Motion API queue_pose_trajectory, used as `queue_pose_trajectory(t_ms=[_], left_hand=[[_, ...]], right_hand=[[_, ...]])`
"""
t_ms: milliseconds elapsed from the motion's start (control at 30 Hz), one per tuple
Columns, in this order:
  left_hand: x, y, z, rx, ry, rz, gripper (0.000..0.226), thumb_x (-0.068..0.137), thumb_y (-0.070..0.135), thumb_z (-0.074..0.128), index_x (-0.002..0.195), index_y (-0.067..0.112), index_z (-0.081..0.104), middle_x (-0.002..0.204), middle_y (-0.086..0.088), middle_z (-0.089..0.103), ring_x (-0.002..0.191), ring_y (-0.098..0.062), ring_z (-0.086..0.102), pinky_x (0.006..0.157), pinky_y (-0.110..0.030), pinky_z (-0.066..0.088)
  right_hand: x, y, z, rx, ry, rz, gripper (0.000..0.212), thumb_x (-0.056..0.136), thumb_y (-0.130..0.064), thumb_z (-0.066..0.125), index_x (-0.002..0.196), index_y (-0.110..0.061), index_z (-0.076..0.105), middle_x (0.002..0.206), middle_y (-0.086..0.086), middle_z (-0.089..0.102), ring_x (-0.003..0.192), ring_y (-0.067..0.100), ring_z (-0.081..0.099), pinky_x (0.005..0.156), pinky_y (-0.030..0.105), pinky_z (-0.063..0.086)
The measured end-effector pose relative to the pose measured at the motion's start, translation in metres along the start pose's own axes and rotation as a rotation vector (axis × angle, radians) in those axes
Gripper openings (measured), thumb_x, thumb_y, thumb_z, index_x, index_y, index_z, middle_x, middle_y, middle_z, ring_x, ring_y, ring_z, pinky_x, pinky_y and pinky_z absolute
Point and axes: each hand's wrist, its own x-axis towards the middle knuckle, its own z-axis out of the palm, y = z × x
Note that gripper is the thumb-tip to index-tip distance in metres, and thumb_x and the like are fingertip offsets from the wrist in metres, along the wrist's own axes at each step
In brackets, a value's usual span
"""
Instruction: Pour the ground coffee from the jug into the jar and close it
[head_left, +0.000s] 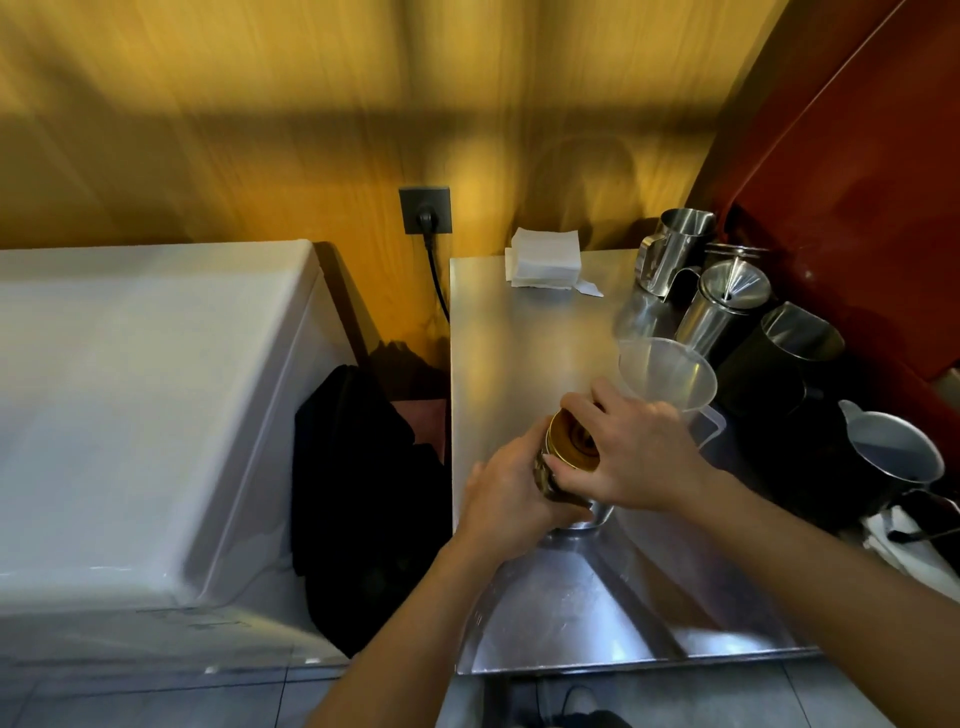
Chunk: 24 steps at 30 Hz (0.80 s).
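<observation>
A glass jar (546, 480) with dark contents stands tilted over the steel counter (519, 338). My left hand (506, 499) is wrapped around the jar's body from the left. My right hand (636, 452) grips the gold lid (569, 441) on top of the jar, fingers curled over its rim. Just behind my right hand stands a clear plastic jug (670, 376) with a wide mouth, upright, and it looks empty. Much of the jar is hidden by both hands.
Several steel pitchers (675, 244) and a black pitcher (779, 364) crowd the counter's right side against a red panel. A grey jug (893, 452) sits at far right. Folded white napkins (545, 257) lie at the back. A white chest appliance (145, 415) stands left, dark cloth (363, 493) between.
</observation>
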Motion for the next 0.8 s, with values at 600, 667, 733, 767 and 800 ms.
queue_pose_trajectory(t_ms=[600, 667, 733, 767, 800], left_hand=[[0.003, -0.008, 0.010, 0.054, -0.025, -0.073, 0.093, 0.052, 0.049, 0.080, 0.131, 0.038, 0.033, 0.116, 0.008, 0.051, 0.108, -0.016, 0.050, 0.091, -0.039, 0.045], [0.007, -0.012, 0.007, 0.035, -0.100, -0.109, 0.099, 0.054, 0.044, 0.082, 0.135, 0.038, 0.025, 0.116, 0.006, 0.042, 0.111, -0.018, 0.045, 0.095, -0.038, 0.044], [0.008, -0.014, -0.003, -0.025, -0.226, -0.154, 0.111, 0.056, 0.038, 0.085, 0.141, 0.040, 0.015, 0.122, 0.004, 0.034, 0.119, -0.018, 0.038, 0.101, -0.036, 0.040], [0.009, -0.014, -0.012, -0.032, -0.289, -0.177, 0.115, 0.057, 0.036, 0.086, 0.143, 0.039, 0.011, 0.128, 0.004, 0.031, 0.122, -0.017, 0.035, 0.103, -0.034, 0.039], [0.011, -0.018, -0.021, -0.049, -0.346, -0.192, 0.114, 0.059, 0.035, 0.085, 0.144, 0.038, 0.010, 0.133, 0.003, 0.029, 0.121, -0.014, 0.034, 0.101, -0.026, 0.039]], right_hand=[[-0.001, -0.014, 0.005, -0.009, 0.098, 0.157, 0.052, 0.073, -0.062, 0.047, 0.094, -0.016, 0.058, 0.080, 0.011, 0.055, 0.055, 0.029, 0.058, 0.043, 0.032, 0.045], [-0.002, -0.015, 0.004, -0.031, 0.088, 0.170, 0.056, 0.074, -0.064, 0.042, 0.096, -0.016, 0.057, 0.082, 0.012, 0.057, 0.058, 0.029, 0.059, 0.047, 0.034, 0.047], [-0.004, -0.015, 0.004, -0.002, 0.088, 0.163, 0.061, 0.073, -0.069, 0.042, 0.104, -0.018, 0.056, 0.090, 0.010, 0.059, 0.074, 0.028, 0.060, 0.062, 0.037, 0.049], [-0.004, -0.013, 0.004, 0.056, 0.078, 0.151, 0.065, 0.073, -0.072, 0.041, 0.110, -0.020, 0.055, 0.097, 0.008, 0.060, 0.085, 0.025, 0.058, 0.074, 0.038, 0.046], [-0.004, -0.008, 0.002, 0.157, 0.070, 0.149, 0.069, 0.072, -0.074, 0.040, 0.116, -0.023, 0.052, 0.106, 0.004, 0.058, 0.097, 0.020, 0.053, 0.083, 0.037, 0.040]])
